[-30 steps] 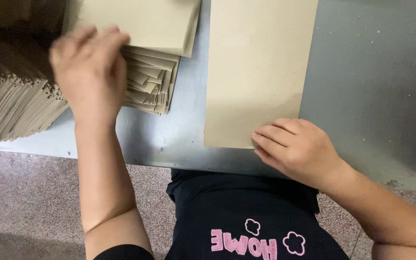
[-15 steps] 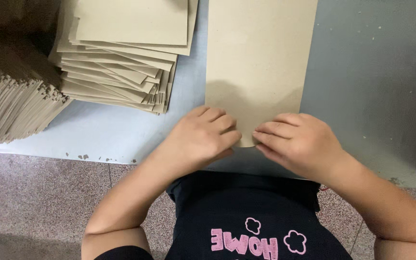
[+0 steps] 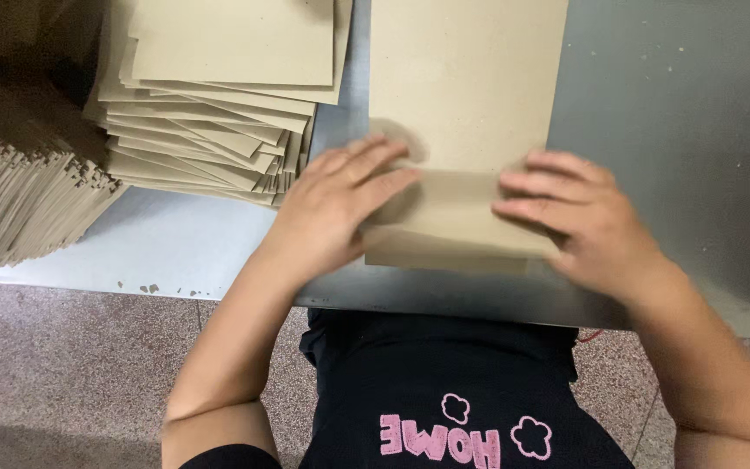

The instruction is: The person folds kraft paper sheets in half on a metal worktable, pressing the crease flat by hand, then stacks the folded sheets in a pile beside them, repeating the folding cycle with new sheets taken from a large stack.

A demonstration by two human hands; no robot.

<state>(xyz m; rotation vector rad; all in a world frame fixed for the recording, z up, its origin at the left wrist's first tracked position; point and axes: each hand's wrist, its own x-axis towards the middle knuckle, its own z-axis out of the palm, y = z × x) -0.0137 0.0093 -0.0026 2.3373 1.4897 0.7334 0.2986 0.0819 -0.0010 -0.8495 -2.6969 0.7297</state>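
A tan paper sheet point(image 3: 466, 78) lies lengthwise on the grey table point(image 3: 679, 130) in front of me. Its near end is turned up into a folded flap point(image 3: 453, 213). My left hand point(image 3: 340, 204) presses flat on the flap's left side with the fingers spread. On the flap's right side rests my right hand point(image 3: 583, 221), its fingers pointing left along the fold. Both hands are blurred with motion.
A fanned stack of tan sheets point(image 3: 219, 95) stands at the back left, just left of the sheet. A second, darker pile of folded paper point(image 3: 19, 200) lies at the far left edge. Below the table's front edge is speckled floor point(image 3: 71, 373).
My left hand came from the left stack over to the sheet's near end. Both hands then moved apart along the near edge, which is now folded up.
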